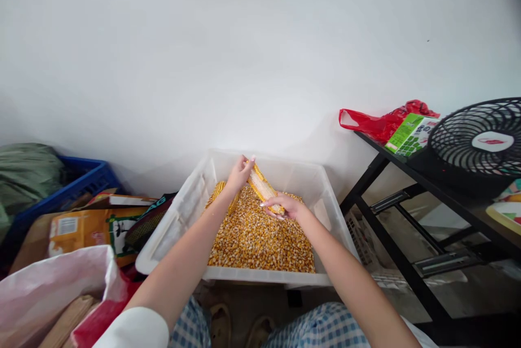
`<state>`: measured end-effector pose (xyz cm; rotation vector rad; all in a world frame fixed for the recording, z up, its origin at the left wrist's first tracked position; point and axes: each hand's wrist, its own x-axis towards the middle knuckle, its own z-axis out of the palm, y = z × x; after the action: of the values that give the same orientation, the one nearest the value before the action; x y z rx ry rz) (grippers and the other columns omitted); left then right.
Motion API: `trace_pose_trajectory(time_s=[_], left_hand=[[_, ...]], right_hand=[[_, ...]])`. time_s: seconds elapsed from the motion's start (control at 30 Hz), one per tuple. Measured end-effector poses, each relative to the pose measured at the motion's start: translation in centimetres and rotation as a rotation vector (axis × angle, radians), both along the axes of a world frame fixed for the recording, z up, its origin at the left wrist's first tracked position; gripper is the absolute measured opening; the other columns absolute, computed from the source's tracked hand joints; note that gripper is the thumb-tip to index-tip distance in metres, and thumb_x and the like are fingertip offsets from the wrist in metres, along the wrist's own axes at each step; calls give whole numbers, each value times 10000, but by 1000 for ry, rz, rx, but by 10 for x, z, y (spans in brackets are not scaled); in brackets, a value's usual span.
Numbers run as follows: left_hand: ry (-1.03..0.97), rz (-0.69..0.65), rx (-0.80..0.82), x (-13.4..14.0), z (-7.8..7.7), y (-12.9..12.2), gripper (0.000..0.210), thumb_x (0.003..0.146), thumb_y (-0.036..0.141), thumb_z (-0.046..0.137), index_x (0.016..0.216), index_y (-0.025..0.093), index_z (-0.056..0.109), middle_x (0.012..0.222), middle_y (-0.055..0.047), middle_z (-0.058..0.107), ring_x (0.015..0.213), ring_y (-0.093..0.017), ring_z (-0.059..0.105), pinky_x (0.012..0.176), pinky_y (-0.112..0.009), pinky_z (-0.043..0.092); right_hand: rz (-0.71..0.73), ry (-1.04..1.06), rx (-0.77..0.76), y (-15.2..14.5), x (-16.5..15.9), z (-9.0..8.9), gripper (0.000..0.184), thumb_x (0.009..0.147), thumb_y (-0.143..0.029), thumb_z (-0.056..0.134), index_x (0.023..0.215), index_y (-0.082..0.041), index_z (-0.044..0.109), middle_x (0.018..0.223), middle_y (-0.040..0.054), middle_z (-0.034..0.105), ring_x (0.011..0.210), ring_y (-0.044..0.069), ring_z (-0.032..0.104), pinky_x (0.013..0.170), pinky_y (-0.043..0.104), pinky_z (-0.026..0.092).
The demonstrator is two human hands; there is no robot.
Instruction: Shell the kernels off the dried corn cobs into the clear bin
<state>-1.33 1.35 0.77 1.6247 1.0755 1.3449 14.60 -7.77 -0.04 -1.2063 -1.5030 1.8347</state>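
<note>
Left hand (239,174) grips cob (261,184) at 11 o'clock, right hand (290,206) at 5. Partly stripped, unfinished; kernelled cob (220,189) lies at 10 o'clock in bin (268,276).

Black fan (493,141) cut by right edge, corn ears (220,188) partly hidden behind left forearm (193,242), green-and-white box (412,134) lettering illegible

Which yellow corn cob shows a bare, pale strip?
The yellow corn cob between the left hand and right hand; another cob, left of the left forearm, shows only kernels.
</note>
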Motion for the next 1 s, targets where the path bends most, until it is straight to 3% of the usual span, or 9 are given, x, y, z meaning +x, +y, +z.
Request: trace_pose_trajectory(time_s=[0.13, 0.3, 0.47, 0.7, 0.8, 0.9, 1.0], left_hand=[[171, -72, 126, -3, 4, -1, 386, 730, 504, 470, 992, 221, 492, 670, 29, 491, 547, -95, 457, 511, -200, 352], [446, -31, 212, -5, 2, -3, 323, 820, 478, 326, 913, 217, 491, 573, 18, 476, 548, -139, 477, 542, -239, 335], [483, 24, 188, -3, 0, -6, 325, 841, 482, 261, 886, 223, 452, 561, 10, 463, 554, -169, 487, 551, -258, 321], [241, 14, 125, -5, -5, -2, 355, 819, 508, 286, 778, 207, 470, 540, 18, 409, 520, -137, 430, 541, -248, 323], [11, -52, -73, -6, -8, 3, 404, 768, 543, 349, 756, 187, 541, 591, -5, 484, 542, -132, 465, 535, -242, 355], [-203, -146, -341, -6, -8, 6, 528, 744, 599, 302, 793, 162, 595, 684, -46, 565, 566, -135, 509, 517, -246, 387], [-249, -175, -390, -5, -7, 8, 544, 718, 618, 352, 842, 155, 610, 728, -56, 592, 598, -133, 531, 525, -236, 400]], right_hand=[[82, 96, 1, 9, 19, -3, 273, 690, -387, 528, 560, -152, 476, 366, -47, 421, 272, 41, 273, 266, 194, 154], [177, 106, -45, 7, 29, 2, 247, 688, -369, 531, 580, -151, 493, 383, -39, 444, 276, 44, 305, 266, 189, 174], [179, 94, -48, 5, 28, 3, 224, 684, -357, 549, 645, -140, 510, 399, -40, 468, 279, 49, 338, 257, 177, 195], [56, -11, -57, 5, 19, -11, 248, 643, -350, 609, 724, -141, 503, 483, -37, 527, 318, 55, 414, 265, 156, 271], [2, -54, -49, 6, 19, -15, 260, 619, -334, 627, 745, -137, 514, 486, -38, 524, 337, 58, 430, 268, 150, 281], [-12, -51, -44, 8, 20, -14, 258, 609, -326, 632, 735, -134, 515, 485, -39, 517, 339, 57, 427, 264, 147, 273], [2, -42, -41, 10, 22, -11, 254, 611, -331, 628, 719, -129, 518, 487, -36, 517, 331, 53, 413, 260, 147, 265]])
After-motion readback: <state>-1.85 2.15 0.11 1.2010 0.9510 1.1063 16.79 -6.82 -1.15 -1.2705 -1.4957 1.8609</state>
